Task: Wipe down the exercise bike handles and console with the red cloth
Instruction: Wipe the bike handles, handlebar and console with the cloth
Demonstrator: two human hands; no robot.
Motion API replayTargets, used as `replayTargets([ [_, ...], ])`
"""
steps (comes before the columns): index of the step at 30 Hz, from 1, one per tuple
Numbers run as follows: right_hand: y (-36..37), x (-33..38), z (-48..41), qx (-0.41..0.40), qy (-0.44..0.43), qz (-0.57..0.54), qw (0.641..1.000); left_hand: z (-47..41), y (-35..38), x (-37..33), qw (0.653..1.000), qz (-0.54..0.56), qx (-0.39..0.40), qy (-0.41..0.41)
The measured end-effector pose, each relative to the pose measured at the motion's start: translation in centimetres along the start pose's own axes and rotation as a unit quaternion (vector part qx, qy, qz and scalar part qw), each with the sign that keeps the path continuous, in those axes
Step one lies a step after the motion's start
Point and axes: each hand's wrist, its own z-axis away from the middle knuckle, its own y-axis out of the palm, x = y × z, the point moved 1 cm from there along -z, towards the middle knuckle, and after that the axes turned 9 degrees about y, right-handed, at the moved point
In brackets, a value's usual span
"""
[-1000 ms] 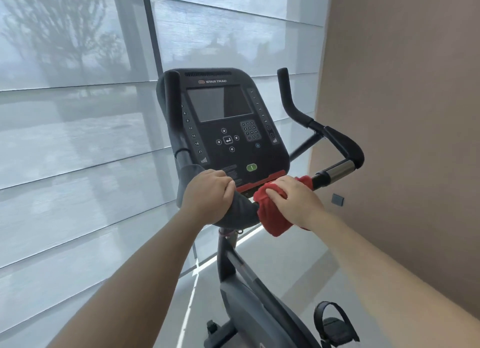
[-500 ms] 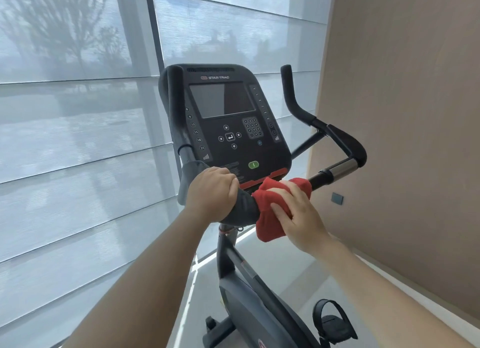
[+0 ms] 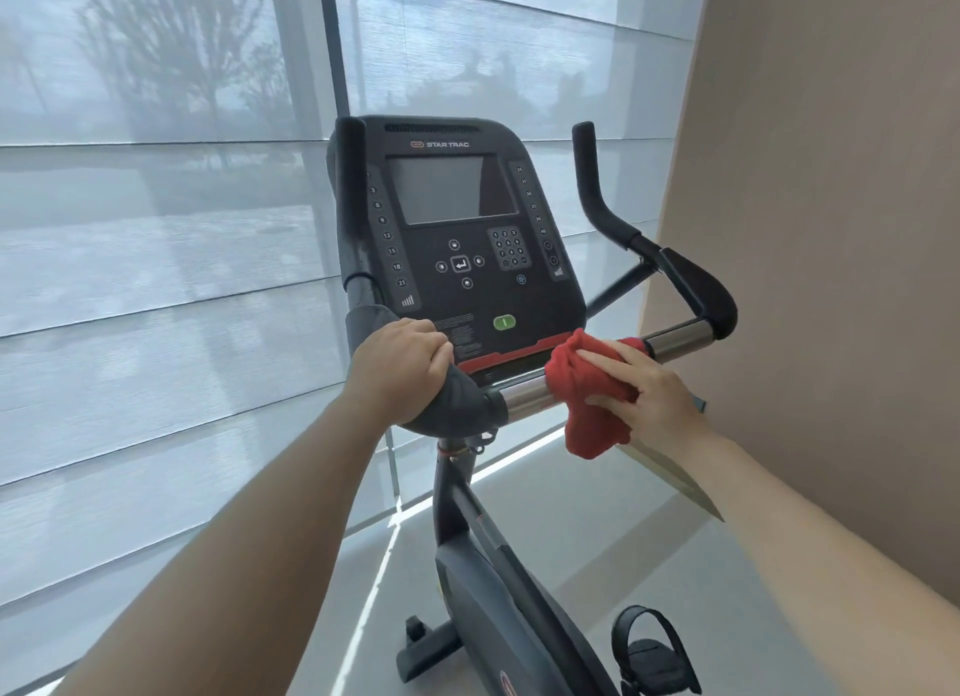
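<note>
Console (image 3: 467, 290) stands just behind; left grip (image 3: 402, 370) clamps padded handle (image 3: 462, 399), right grip (image 3: 644, 389), fingers (image 3: 610, 355) straight, presses red cloth (image 3: 592, 430) onto chrome bar (image 3: 524, 395).

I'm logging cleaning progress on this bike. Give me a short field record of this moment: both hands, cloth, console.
left hand: grips the padded grip
right hand: straight fingers press the red cloth onto the chrome bar
red cloth: bunched over the bar, one end hanging below it
console: unlit, cloth beside its lower right corner
</note>
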Motion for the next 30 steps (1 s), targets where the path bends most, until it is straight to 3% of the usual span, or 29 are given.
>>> replayTargets([
  [8, -1.8, -2.0, -1.0, 0.005, 0.007, 0.038, 0.999, 0.0, 0.0, 0.0, 1.0, 0.017, 0.0, -0.015],
  [13, -1.9, -0.7, -0.9, 0.029, 0.05, -0.054, 0.997, 0.0, 0.0, -0.1, 1.0, 0.014, -0.004, -0.02],
  [17, -0.3, 1.5, -0.4, 0.056, 0.015, -0.092, 0.994, 0.1, 0.0, -0.1, 1.0, 0.016, -0.007, -0.02],
  [21, -0.1, 1.6, -1.6, 0.083, 0.0, -0.049, 0.995, 0.0, -0.1, -0.3, 0.999, 0.015, -0.003, -0.028],
  [26, -2.9, -0.7, -3.9, 0.115, 0.102, 0.098, 0.983, 0.1, 0.0, -0.5, 0.999, 0.004, -0.003, -0.033],
  [30, -2.0, 1.0, -5.2, 0.13, 0.13, 0.124, 0.975, -0.1, 0.0, -0.3, 0.999, 0.017, -0.007, -0.034],
])
